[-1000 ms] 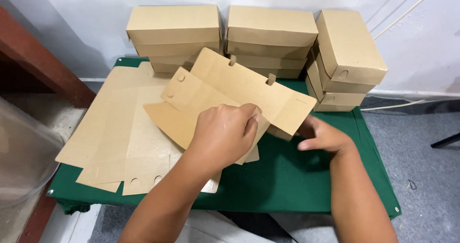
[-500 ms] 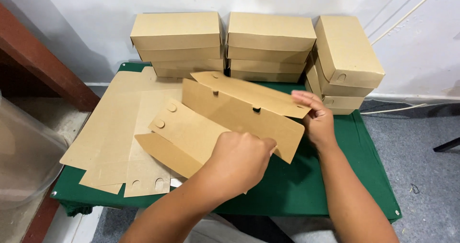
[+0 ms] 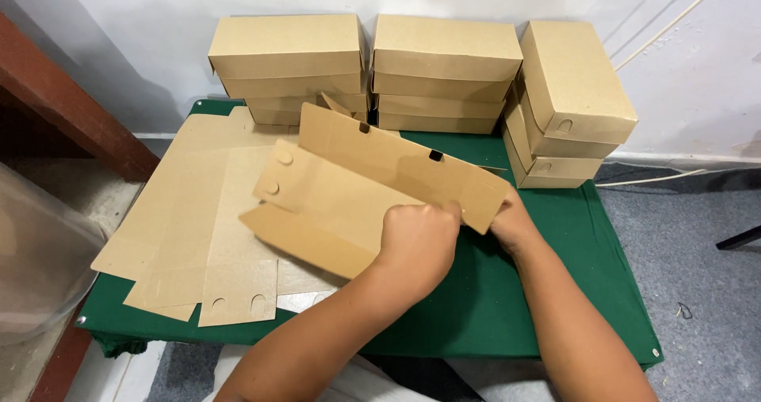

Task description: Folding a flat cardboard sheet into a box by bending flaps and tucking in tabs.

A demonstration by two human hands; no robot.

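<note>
A brown cardboard box blank [image 3: 349, 188], partly folded with one long wall standing up, lies over the middle of the green-covered table [image 3: 547, 291]. My left hand [image 3: 416, 247] grips its near right edge from above. My right hand [image 3: 511, 223] holds the right end of the upright wall, partly hidden behind the cardboard. Two small slots show in the raised wall, and round tab cut-outs mark the left flap.
A stack of flat cardboard blanks [image 3: 198, 220] lies on the table's left half. Finished brown boxes stand in stacks at the back left [image 3: 289, 57], back middle [image 3: 444, 65] and back right [image 3: 567, 101]. A clear plastic bin [image 3: 32, 251] sits at the left, grey floor at the right.
The long wall has been folded further upright. My right hand slid from the wall's top right corner down to its lower right end; my left hand moved right along the near edge.
</note>
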